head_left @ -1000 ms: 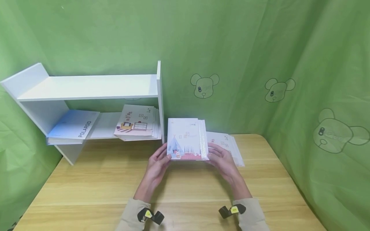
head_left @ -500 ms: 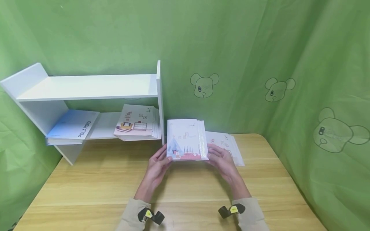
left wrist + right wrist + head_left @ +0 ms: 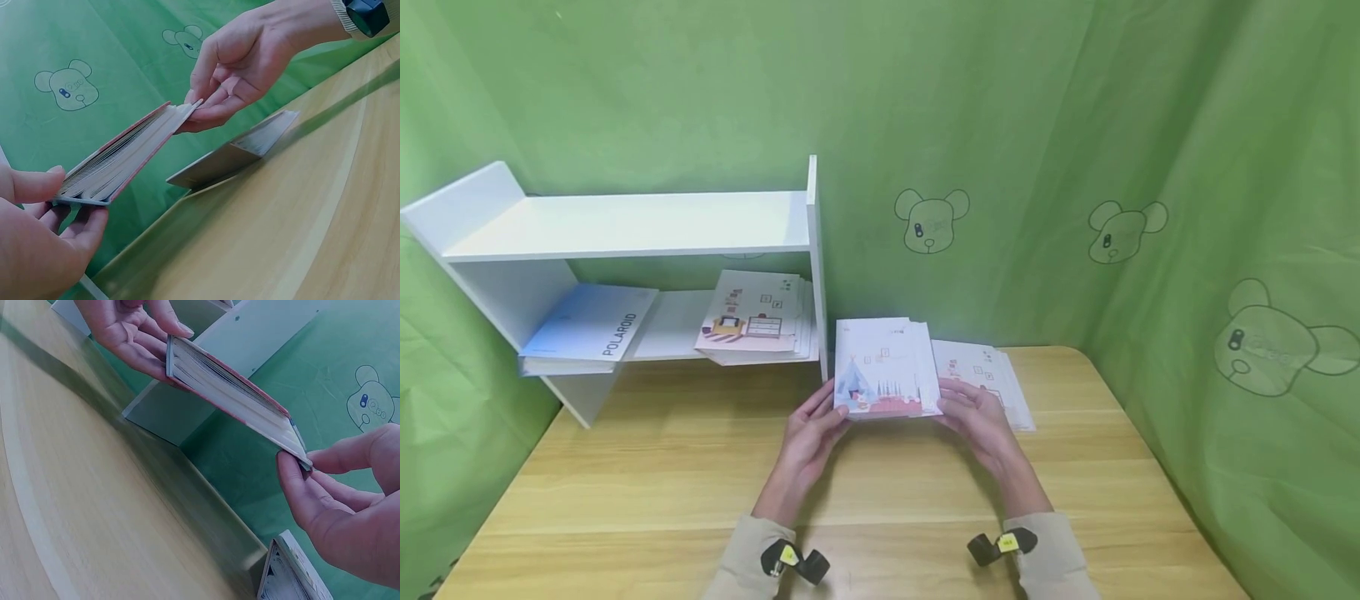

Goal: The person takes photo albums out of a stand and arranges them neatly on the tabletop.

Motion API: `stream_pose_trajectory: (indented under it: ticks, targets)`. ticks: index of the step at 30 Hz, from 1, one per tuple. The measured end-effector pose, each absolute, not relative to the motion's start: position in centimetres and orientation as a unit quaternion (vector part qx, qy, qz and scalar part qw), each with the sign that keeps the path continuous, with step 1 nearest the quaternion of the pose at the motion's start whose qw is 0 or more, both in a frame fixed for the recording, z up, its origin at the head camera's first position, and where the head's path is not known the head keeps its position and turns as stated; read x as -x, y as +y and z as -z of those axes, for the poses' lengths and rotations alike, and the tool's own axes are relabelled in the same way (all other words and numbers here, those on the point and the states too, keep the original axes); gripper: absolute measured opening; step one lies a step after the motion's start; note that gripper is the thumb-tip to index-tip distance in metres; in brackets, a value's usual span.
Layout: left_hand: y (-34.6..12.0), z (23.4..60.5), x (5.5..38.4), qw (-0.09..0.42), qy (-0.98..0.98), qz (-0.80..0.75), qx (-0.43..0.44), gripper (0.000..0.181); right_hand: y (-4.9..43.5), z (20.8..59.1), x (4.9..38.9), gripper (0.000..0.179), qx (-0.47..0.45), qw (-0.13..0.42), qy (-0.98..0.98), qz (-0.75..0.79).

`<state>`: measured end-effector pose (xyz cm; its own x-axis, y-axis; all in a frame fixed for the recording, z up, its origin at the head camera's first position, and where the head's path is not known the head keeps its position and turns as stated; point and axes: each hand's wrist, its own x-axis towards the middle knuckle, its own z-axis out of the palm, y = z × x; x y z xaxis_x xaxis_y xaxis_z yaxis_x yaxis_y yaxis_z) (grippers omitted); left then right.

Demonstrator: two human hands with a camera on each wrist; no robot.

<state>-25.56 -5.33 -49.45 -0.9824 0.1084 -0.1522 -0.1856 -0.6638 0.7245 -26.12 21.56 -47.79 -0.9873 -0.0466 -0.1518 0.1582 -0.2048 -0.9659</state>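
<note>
head view: near the middle of the frame we see a white book (image 3: 876,367) with a tent drawn on its cover, held up off the wooden table (image 3: 880,492). our two hands are apart, one at each side of it: the left hand (image 3: 808,429) grips its lower left corner, and the right hand (image 3: 977,417) pinches its lower right edge. from the left wrist we can tell that the book is tilted, its page edges showing and the left thumb on top with fingers beneath. just right of it, partly behind the right hand, another book (image 3: 983,371) lies on the table.

at the left of the frame stands a white shelf (image 3: 625,223). on its lower board we find a blue book (image 3: 591,325) lettered "polaroid" at the left end and a few pale books (image 3: 760,312) at the right end. behind everything hangs a green curtain (image 3: 1037,125) printed with bear heads.
</note>
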Motion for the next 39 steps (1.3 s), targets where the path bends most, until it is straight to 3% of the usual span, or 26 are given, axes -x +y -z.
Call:
stream_pose_trajectory:
  ticks: [39]
  targets:
    - [-4.1,51.2,25.4,0.058,0.386,-0.916,0.095,0.056,21.2,48.8,26.1,0.055,-0.064,0.087,0.635,0.765]
